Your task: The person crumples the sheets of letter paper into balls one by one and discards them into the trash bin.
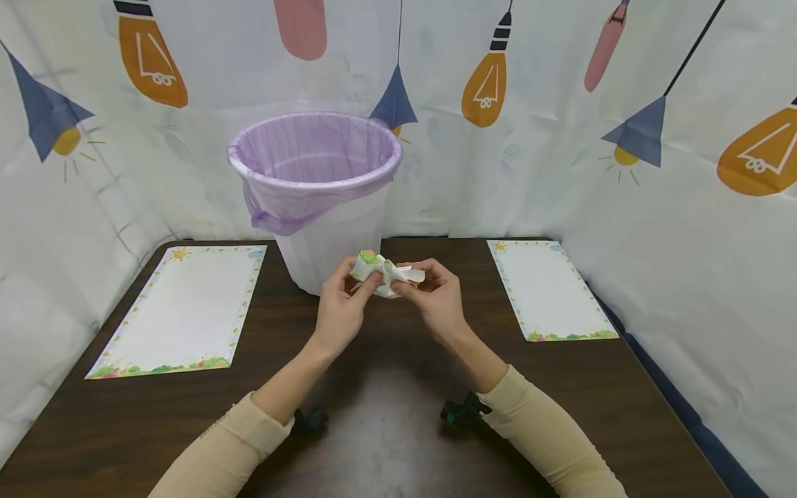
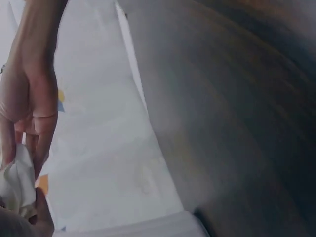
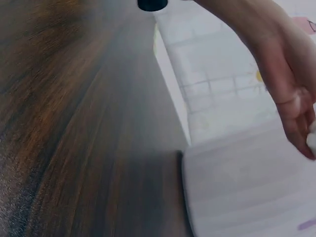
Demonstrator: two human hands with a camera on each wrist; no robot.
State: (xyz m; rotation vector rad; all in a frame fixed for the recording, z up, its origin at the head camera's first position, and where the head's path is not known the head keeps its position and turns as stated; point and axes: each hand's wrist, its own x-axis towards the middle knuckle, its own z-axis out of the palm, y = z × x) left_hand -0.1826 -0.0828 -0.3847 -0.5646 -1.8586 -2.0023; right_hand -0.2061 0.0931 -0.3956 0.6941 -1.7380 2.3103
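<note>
Between both hands, in front of the bin, is a crumpled sheet of paper point(image 1: 387, 275), white with green printed patches. My left hand point(image 1: 341, 304) pinches its left side with thumb and fingers. On the right side, my right hand point(image 1: 439, 303) grips it the same way. The paper is held above the table, its underside hidden. In the left wrist view the crumpled paper point(image 2: 19, 180) shows at the left edge, with fingers on it from above and below. Only a sliver of the paper point(image 3: 311, 141) appears in the right wrist view.
A white bin point(image 1: 330, 242) with a purple liner point(image 1: 280, 214) stands at the back of the dark wooden table point(image 1: 398, 443). Flat bordered sheets lie on both sides: a left sheet point(image 1: 183, 308) and a right sheet point(image 1: 548, 290). Printed white curtains point(image 1: 554, 180) surround the table.
</note>
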